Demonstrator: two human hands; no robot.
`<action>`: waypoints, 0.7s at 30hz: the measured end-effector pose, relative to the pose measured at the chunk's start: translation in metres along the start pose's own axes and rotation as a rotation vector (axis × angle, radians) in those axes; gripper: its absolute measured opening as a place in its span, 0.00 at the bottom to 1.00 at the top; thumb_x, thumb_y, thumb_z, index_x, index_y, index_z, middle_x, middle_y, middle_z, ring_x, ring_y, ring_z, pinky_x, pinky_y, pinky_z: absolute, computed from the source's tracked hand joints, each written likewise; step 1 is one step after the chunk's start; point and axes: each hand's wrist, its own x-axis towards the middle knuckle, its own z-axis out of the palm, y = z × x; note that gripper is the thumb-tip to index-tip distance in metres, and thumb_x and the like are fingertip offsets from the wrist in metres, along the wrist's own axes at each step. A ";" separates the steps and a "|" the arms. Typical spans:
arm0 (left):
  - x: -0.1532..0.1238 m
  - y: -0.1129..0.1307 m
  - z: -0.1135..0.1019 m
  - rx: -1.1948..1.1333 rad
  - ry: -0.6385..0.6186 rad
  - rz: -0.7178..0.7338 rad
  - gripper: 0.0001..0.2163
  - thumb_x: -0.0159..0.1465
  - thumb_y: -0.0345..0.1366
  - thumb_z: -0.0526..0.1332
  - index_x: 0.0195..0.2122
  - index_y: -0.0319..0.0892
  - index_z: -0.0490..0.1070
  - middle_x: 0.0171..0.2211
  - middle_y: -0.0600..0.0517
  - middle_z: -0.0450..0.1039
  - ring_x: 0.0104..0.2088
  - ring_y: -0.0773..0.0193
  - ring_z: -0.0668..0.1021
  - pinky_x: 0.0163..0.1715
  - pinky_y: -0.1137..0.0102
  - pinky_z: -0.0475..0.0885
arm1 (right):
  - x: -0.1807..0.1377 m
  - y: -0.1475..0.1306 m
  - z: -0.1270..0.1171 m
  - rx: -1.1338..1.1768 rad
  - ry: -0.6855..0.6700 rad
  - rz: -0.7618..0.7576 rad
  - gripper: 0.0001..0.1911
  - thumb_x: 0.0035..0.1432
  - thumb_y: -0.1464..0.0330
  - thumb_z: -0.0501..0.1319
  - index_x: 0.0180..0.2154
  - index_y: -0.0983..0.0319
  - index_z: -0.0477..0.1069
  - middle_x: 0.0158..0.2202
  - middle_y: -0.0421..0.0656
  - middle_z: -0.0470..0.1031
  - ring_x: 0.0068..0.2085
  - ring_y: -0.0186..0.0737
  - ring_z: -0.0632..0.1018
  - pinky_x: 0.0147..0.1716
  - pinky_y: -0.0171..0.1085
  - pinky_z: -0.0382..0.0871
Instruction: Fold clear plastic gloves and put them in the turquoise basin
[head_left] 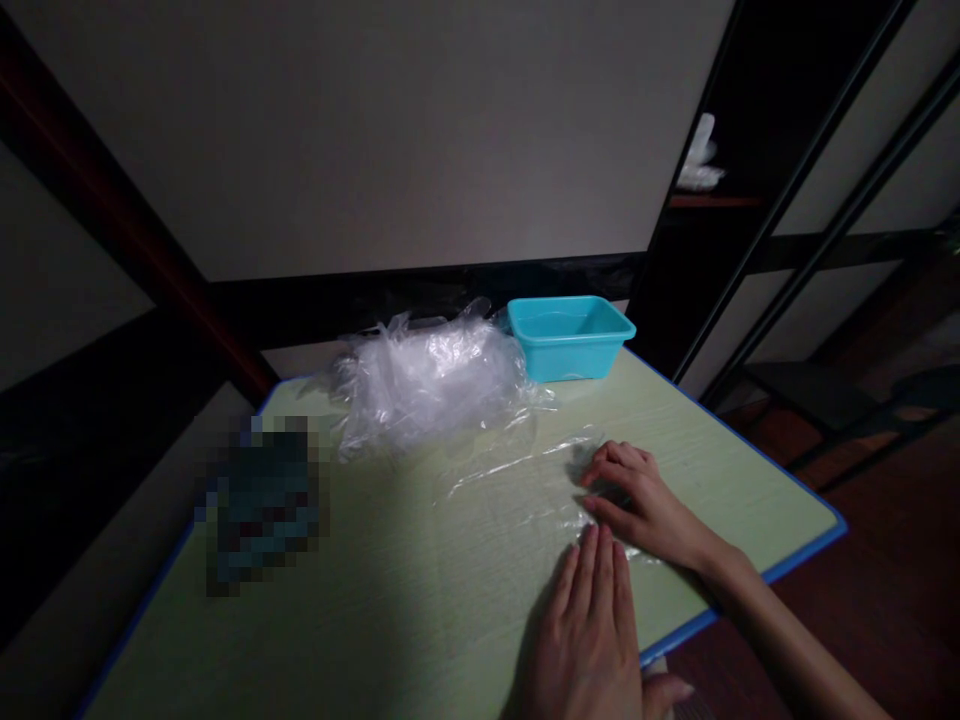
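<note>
Dim light falls on the pale green wooden table with a blue edge (pixel 375 620), set against a plain wall. You have both hands down on a thin clear plastic sheet (pixel 517 480) spread flat on the right half of the tabletop. Your left hand (pixel 589 625) lies palm down, fingers straight and together, pressing the sheet's near edge without gripping. Your right hand (pixel 641 500) rests just beyond it, fingers loosely curled on the film, pinching nothing that shows. Behind the sheet sits a crumpled heap of clear plastic film (pixel 427 385), touching a turquoise rectangular plastic tub (pixel 570 335) at the far edge.
</note>
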 end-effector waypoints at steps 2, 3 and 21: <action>-0.001 0.001 0.002 -0.005 0.023 -0.006 0.39 0.57 0.59 0.50 0.55 0.26 0.60 0.56 0.35 0.57 0.56 0.50 0.63 0.51 0.63 0.67 | 0.000 -0.002 -0.001 -0.019 -0.041 -0.007 0.03 0.55 0.69 0.57 0.34 0.60 0.68 0.37 0.44 0.68 0.41 0.45 0.68 0.43 0.47 0.56; -0.001 0.001 0.002 -0.009 0.033 -0.008 0.39 0.56 0.60 0.51 0.55 0.26 0.60 0.56 0.36 0.57 0.56 0.50 0.63 0.51 0.63 0.67 | 0.000 -0.002 -0.002 -0.022 -0.051 -0.008 0.03 0.55 0.70 0.56 0.34 0.60 0.67 0.36 0.43 0.68 0.41 0.44 0.68 0.43 0.47 0.56; -0.001 0.000 0.001 -0.012 0.035 -0.005 0.39 0.57 0.61 0.48 0.54 0.26 0.61 0.55 0.36 0.59 0.56 0.52 0.64 0.51 0.64 0.66 | -0.004 -0.002 -0.004 0.242 -0.022 -0.021 0.12 0.53 0.69 0.59 0.41 0.59 0.63 0.31 0.41 0.72 0.37 0.42 0.73 0.41 0.45 0.62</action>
